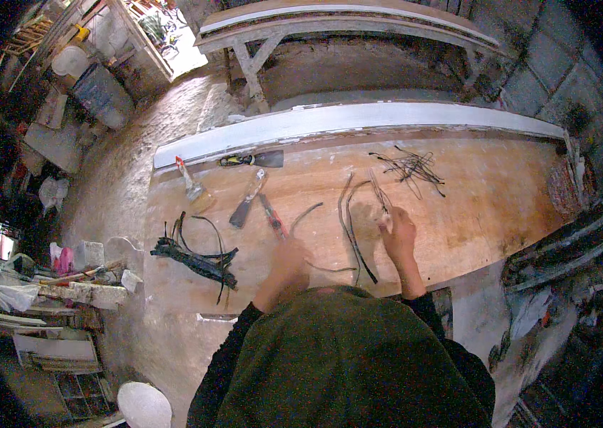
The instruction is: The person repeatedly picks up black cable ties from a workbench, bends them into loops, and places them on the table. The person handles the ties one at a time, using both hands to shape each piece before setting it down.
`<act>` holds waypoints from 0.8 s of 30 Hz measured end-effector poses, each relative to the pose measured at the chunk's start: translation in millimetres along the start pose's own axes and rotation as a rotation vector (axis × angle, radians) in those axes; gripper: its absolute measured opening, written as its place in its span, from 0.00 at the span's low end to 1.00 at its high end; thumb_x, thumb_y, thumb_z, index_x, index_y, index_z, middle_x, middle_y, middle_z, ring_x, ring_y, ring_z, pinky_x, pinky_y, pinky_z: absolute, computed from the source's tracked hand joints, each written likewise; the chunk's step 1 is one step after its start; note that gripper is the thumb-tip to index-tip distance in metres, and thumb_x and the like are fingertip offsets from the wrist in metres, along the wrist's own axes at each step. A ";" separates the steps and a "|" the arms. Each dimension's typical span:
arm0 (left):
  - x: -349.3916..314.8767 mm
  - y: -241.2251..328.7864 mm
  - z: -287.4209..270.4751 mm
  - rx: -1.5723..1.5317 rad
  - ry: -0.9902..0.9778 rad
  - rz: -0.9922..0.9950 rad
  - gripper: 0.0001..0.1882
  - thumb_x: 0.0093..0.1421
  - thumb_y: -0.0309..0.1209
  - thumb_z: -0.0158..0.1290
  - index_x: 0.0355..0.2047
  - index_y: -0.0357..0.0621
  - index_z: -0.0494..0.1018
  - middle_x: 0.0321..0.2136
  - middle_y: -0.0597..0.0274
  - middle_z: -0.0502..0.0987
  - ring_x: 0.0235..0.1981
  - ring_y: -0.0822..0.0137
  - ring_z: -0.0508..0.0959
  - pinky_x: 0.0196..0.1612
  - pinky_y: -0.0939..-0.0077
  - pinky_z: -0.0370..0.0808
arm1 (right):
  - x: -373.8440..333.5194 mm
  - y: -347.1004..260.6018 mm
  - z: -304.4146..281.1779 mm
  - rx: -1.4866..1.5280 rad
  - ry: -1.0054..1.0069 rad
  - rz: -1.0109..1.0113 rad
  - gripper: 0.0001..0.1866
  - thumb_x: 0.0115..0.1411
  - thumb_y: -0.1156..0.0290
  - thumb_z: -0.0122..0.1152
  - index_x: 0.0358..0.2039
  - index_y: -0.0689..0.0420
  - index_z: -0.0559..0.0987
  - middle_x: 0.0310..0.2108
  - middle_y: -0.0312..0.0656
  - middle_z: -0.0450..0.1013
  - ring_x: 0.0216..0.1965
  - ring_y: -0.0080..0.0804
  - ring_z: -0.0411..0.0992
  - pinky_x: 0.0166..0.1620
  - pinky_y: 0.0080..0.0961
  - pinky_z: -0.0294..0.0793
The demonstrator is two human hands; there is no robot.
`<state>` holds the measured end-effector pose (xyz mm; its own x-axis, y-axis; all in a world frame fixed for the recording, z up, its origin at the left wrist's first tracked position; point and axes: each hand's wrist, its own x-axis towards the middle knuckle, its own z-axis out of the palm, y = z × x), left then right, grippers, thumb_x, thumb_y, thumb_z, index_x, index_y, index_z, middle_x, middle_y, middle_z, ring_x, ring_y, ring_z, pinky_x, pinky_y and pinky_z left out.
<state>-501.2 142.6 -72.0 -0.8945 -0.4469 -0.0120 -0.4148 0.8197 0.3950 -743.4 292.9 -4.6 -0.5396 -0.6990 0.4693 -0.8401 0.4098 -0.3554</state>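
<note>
The right hand (398,230) pinches a thin strip (381,191) over the table (476,221). The left hand (289,260) is blurry by the red tool (271,215); I cannot tell if its fingers grip. Black strips (350,227) lie between them.

Beyond the grip, I log: one long pale wooden trestle bench (348,23); farther left, one blue-grey cylindrical drum (104,97).
</note>
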 end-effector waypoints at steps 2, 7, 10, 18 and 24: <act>1.7 8.9 -4.0 0.105 0.048 0.090 0.06 0.39 0.31 0.50 0.21 0.54 0.73 0.26 0.67 0.70 0.33 0.63 0.69 0.33 0.68 0.65 | -9.2 -8.6 7.1 0.249 -0.259 -0.020 0.12 0.43 0.67 0.58 0.29 0.57 0.74 0.28 0.45 0.69 0.30 0.41 0.68 0.32 0.32 0.66; 3.4 37.7 -38.4 0.200 0.048 0.066 0.07 0.43 0.30 0.48 0.24 0.54 0.73 0.28 0.69 0.69 0.40 0.65 0.64 0.42 0.64 0.59 | -39.1 -53.3 20.4 0.391 -0.673 -0.399 0.11 0.39 0.67 0.60 0.27 0.54 0.74 0.25 0.44 0.68 0.28 0.42 0.67 0.31 0.35 0.67; 6.3 44.1 -49.6 0.142 0.100 0.196 0.07 0.44 0.29 0.47 0.25 0.52 0.72 0.27 0.68 0.70 0.39 0.64 0.65 0.43 0.61 0.57 | -45.8 -56.4 29.9 0.347 -0.641 -0.418 0.11 0.40 0.67 0.59 0.26 0.55 0.74 0.22 0.44 0.69 0.25 0.42 0.68 0.29 0.34 0.67; 22.1 49.0 -69.3 0.256 -0.065 0.200 0.06 0.48 0.29 0.46 0.27 0.49 0.70 0.27 0.63 0.71 0.37 0.62 0.68 0.44 0.58 0.57 | -26.9 -51.0 9.1 0.817 -0.942 0.282 0.08 0.53 0.67 0.52 0.26 0.58 0.71 0.18 0.37 0.68 0.22 0.25 0.68 0.25 0.22 0.66; 20.1 39.2 -64.7 -0.072 -0.098 0.259 0.08 0.53 0.30 0.41 0.30 0.42 0.68 0.29 0.54 0.69 0.34 0.55 0.70 0.37 0.62 0.67 | 7.1 -29.8 -54.9 1.413 -0.807 0.357 0.07 0.50 0.70 0.55 0.28 0.59 0.72 0.23 0.34 0.69 0.27 0.26 0.67 0.32 0.21 0.66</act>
<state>-524.7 142.5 2.7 -0.9824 -0.1863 0.0109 -0.1604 0.8730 0.4606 -725.3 307.8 53.7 -0.1369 -0.9804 -0.1416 0.2625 0.1019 -0.9595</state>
